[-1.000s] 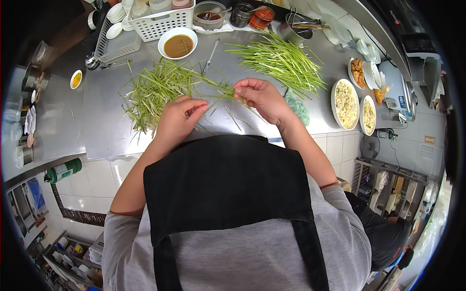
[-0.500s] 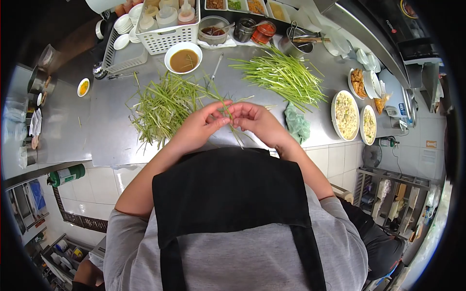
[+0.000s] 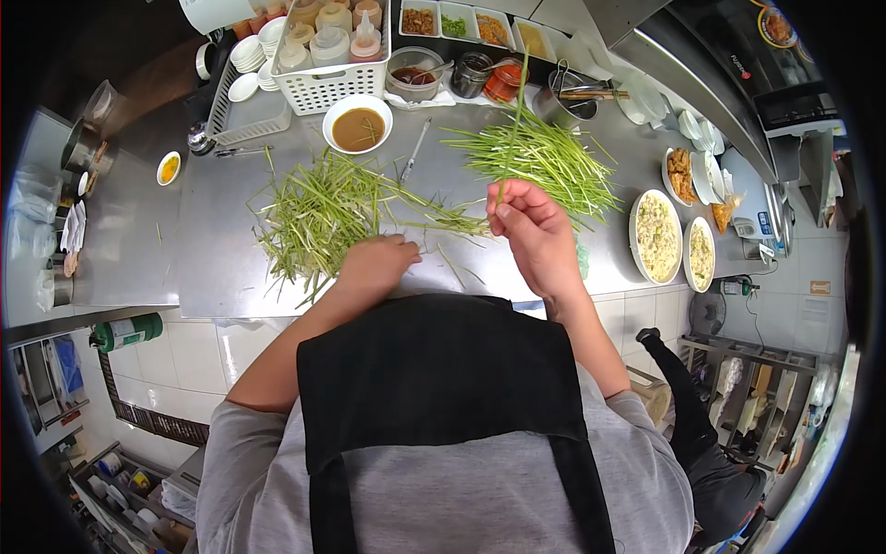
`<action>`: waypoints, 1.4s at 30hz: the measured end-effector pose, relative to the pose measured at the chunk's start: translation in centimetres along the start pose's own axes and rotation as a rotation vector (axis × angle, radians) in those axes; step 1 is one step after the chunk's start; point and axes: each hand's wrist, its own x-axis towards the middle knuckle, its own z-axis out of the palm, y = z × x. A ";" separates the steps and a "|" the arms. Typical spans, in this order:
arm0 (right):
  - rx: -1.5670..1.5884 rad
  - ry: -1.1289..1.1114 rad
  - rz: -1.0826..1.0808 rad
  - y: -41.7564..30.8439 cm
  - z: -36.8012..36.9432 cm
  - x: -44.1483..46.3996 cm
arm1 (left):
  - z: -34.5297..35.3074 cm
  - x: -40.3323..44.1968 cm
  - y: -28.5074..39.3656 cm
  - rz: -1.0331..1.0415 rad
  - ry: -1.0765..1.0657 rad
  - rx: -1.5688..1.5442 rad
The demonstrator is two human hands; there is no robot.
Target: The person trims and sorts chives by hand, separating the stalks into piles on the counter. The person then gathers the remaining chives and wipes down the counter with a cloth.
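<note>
My right hand (image 3: 533,231) pinches a long green chive stalk (image 3: 517,115) between thumb and fingertips, raised in front of the neater bundle of chives (image 3: 544,162). Low over the table, my left hand (image 3: 377,266) has its fingers curled and together; what they hold, if anything, is hidden. It is beside the loose, tangled heap of paler chive pieces (image 3: 318,212). A few thin strands (image 3: 452,263) lie on the steel between my hands. Partly hidden behind my right wrist is a green plastic bag (image 3: 582,257).
Behind the heap stand a bowl of brown sauce (image 3: 358,129) and a white basket of squeeze bottles (image 3: 334,90). A pen-like tool (image 3: 415,150) lies nearby. Two white dishes of pale food (image 3: 656,238) sit at the right edge. A person in black (image 3: 706,452) is at lower right.
My hands were together over one stalk. They have parted: the right has risen to the right with a stalk, and the left has dropped toward the table. The person's leg now shows.
</note>
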 end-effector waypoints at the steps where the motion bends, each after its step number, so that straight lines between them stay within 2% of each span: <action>1: 0.008 -0.006 -0.048 -0.4 0.0 -0.1 | 0.1 -0.1 -0.3 0.000 0.000 -0.002; 3: 0.024 -0.050 -0.046 -0.9 0.2 -0.3 | 0.2 -0.3 -1.0 -0.032 0.032 0.058; 5: -0.033 0.068 -0.132 -1.2 1.1 -0.5 | -0.4 -0.3 -1.1 -0.063 0.022 0.074; 7: -0.057 0.031 -0.131 -1.6 1.0 -0.3 | -1.4 -0.4 -0.7 -0.105 0.016 0.090; 9: -0.084 -0.003 -0.128 -1.6 1.2 -0.2 | -2.4 -0.5 0.4 -0.111 0.269 0.003; 10: -0.150 -0.056 -0.021 -1.4 1.4 -0.1 | -3.2 -0.3 1.1 -0.121 0.271 0.006; 12: -0.256 -0.164 0.123 -0.8 2.1 0.0 | -5.0 0.1 2.4 -0.064 0.278 -0.770; 13: -0.255 -0.169 0.126 -0.1 2.5 0.1 | -5.7 0.4 2.7 -0.069 0.280 -0.771; 15: -0.267 -0.233 0.183 1.5 3.1 0.1 | -6.5 0.8 3.0 -0.050 0.233 -1.132; 16: -0.269 -0.234 0.198 2.2 3.2 0.2 | -6.4 0.7 2.9 -0.049 0.232 -1.135; 18: -0.239 -0.239 0.238 2.4 3.4 0.3 | -6.3 0.8 2.5 -0.247 0.207 -1.670; 23: -0.283 -0.297 0.388 3.0 2.6 0.2 | -7.2 0.4 3.2 -0.291 0.250 -1.754; 24: -0.283 -0.293 0.388 3.7 2.3 0.3 | -6.9 0.3 3.1 -0.238 0.266 -1.849; 26: 0.008 -0.104 0.329 5.6 1.6 0.5 | -6.4 0.3 2.7 -0.183 0.285 -1.942; 27: 0.007 -0.105 0.328 5.9 1.2 0.9 | -6.2 0.3 2.4 -0.108 0.311 -1.940; 29: 0.457 0.202 0.362 6.1 0.4 1.4 | -6.3 0.1 2.1 -0.033 0.340 -1.935; 32: 0.392 0.192 0.365 5.6 0.1 1.8 | -7.0 -0.4 2.1 -0.098 0.317 -1.890; 34: 0.338 0.165 0.368 5.4 0.6 2.2 | -7.3 -0.7 2.4 -0.238 0.363 -1.838; 36: 0.202 0.038 0.317 5.8 2.2 2.9 | -7.1 -0.9 2.2 -0.233 0.375 -1.831; 37: 0.206 0.042 0.319 5.6 3.4 3.0 | -7.0 -1.1 2.0 -0.228 0.389 -1.823; 39: -0.092 -0.143 0.294 4.9 6.0 3.5 | -6.9 -1.3 1.9 -0.224 0.381 -1.787; 42: -0.208 -0.155 0.107 4.3 6.8 4.7 | -6.6 -1.6 1.9 -0.270 0.418 -1.696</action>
